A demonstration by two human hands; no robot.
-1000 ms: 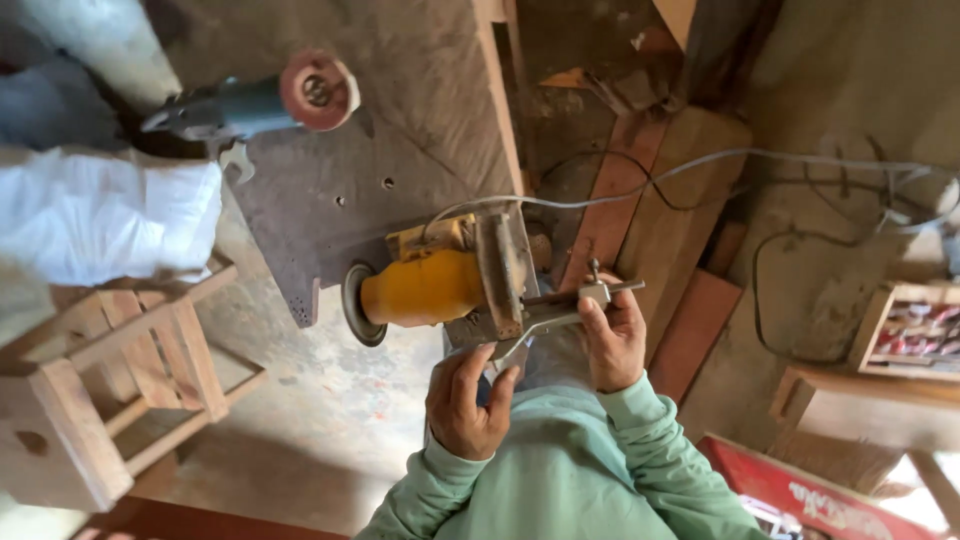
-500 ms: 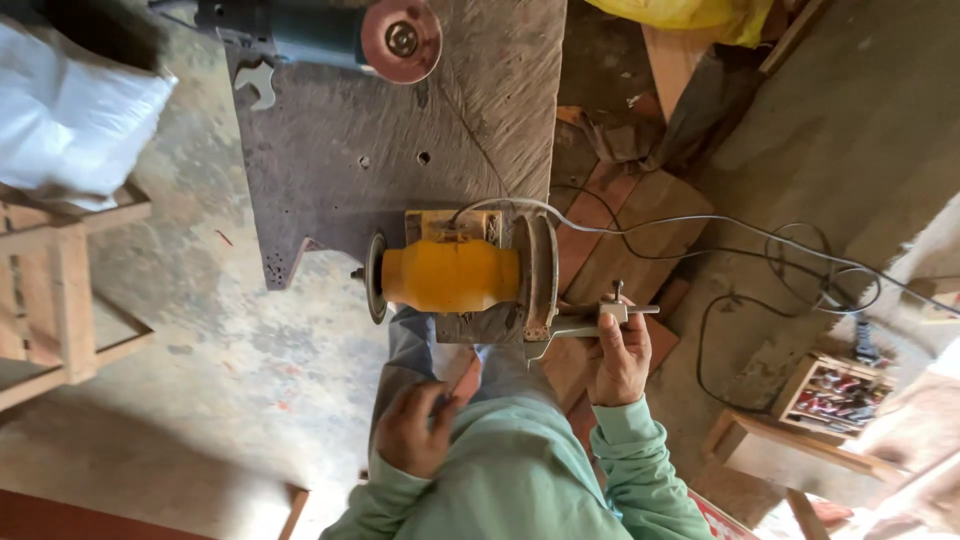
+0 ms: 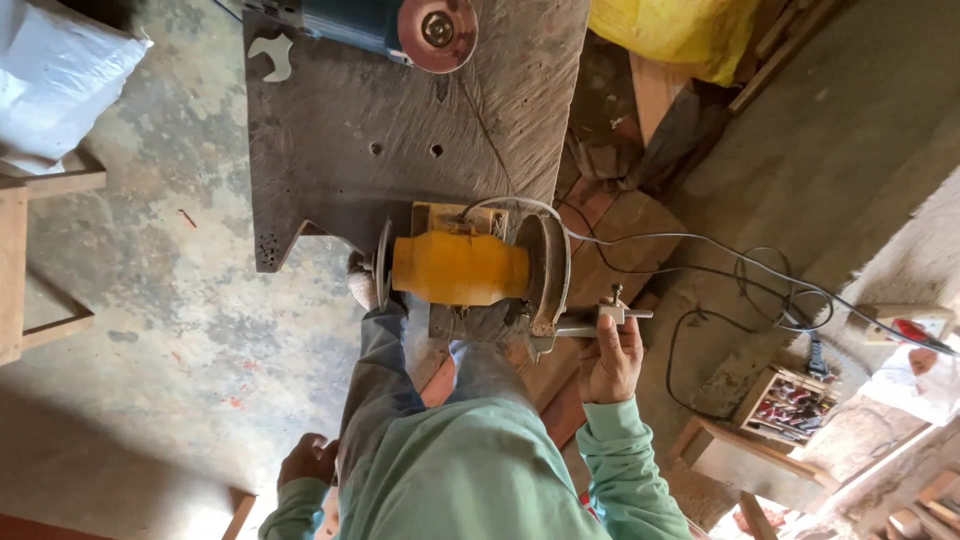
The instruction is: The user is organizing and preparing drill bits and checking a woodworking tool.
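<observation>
— Across the top, what's biggest?

— One dark, scarred wooden table (image 3: 400, 110), with one teal angle grinder with a red disc (image 3: 400, 25) at its far edge. Bare concrete floor (image 3: 170, 330) lies open to the left; boards and one grey cable (image 3: 690, 250) crowd the right.

— And at the near edge?

— One yellow bench grinder with two wheels (image 3: 460, 268).

— The hands?

— Right hand (image 3: 610, 362): fingers closed around one small grey metal tool (image 3: 600, 322), touching the right wheel's guard. Left hand (image 3: 308, 462) hangs low, fingers curled, well apart; whether it holds anything I can't tell.
</observation>
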